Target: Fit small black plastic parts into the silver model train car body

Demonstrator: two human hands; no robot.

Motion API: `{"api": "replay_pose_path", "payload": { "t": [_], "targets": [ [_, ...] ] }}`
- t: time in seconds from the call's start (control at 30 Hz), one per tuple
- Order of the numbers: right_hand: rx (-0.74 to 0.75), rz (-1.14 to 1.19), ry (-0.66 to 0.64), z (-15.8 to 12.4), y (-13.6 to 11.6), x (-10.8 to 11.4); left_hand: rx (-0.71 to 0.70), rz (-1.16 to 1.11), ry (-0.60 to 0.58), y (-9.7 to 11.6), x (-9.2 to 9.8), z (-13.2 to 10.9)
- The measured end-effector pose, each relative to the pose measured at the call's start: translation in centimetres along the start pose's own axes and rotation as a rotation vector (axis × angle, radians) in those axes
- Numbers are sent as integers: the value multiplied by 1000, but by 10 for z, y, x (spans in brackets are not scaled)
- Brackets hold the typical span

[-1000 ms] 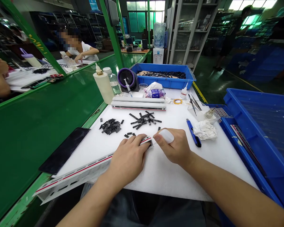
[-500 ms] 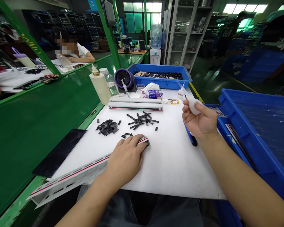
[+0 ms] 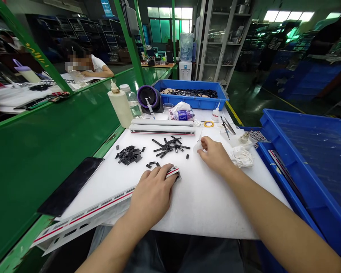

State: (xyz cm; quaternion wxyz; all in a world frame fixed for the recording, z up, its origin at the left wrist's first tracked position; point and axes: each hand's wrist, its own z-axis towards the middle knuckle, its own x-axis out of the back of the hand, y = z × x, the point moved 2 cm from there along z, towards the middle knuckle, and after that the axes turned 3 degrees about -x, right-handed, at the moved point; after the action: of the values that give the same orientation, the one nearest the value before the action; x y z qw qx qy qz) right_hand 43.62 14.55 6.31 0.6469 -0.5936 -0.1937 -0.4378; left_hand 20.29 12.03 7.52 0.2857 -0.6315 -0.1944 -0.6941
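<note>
My left hand (image 3: 153,191) is wrapped over the end of a long white rail (image 3: 88,210) with a red stripe, which lies slanted across the table's near left edge. To its right, my right hand (image 3: 213,153) pinches a small, whitish translucent bottle (image 3: 197,146) above the white surface. A pile of small black pieces (image 3: 129,154) and a looser heap of black strips (image 3: 170,146) lie beyond my left hand. Several single black pieces are scattered beside them. Near my right forearm is a crumpled white cloth (image 3: 241,156).
White rails (image 3: 162,127) lie behind the strips. Further back stand a cream bottle (image 3: 121,108), a purple-rimmed black container (image 3: 149,99) and a blue bin (image 3: 191,93). Tweezers (image 3: 228,127) are at right, beside a large blue crate (image 3: 309,159). A dark tablet (image 3: 71,185) lies left.
My right hand has moved left and down with the translucent bottle, uncovering the tweezers and cloth. The blue-handled tool beside it is out of sight. My left hand stays on the rail.
</note>
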Motion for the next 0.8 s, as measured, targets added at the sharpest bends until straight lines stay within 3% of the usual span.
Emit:
{"api": "replay_pose_path", "payload": {
  "t": [0.1, 0.17, 0.3, 0.4, 0.43, 0.5, 0.57, 0.6, 0.73, 0.8],
  "targets": [
    [49, -38, -20, 0, -2, 4, -5, 2, -1, 0, 0, 0],
    [131, -18, 43, 2, -1, 20, -4, 5, -5, -1, -1, 1],
    [198, -161, 441, 6, 17, 79, -10, 17, -7, -2, -2, 1],
    [-26, -257, 673, 8, 44, 118, -10, 19, -7, -2, -2, 2],
    [-125, -236, 656, 9, 55, 126, -8, 18, -9, -3, -1, 2],
    [-292, -159, 499, 11, 74, 131, -9, 14, -17, -3, 0, 3],
    [-368, -102, 356, 12, 87, 129, -13, 7, -22, -3, 0, 4],
    [-373, -90, 347, 12, 90, 129, -13, 3, -22, -3, 0, 4],
    [-329, -94, 523, 11, 91, 129, -5, -1, -10, -3, 0, 5],
    [-314, -90, 498, 11, 89, 127, -4, 3, -6, -3, 0, 4]
  ]
}}
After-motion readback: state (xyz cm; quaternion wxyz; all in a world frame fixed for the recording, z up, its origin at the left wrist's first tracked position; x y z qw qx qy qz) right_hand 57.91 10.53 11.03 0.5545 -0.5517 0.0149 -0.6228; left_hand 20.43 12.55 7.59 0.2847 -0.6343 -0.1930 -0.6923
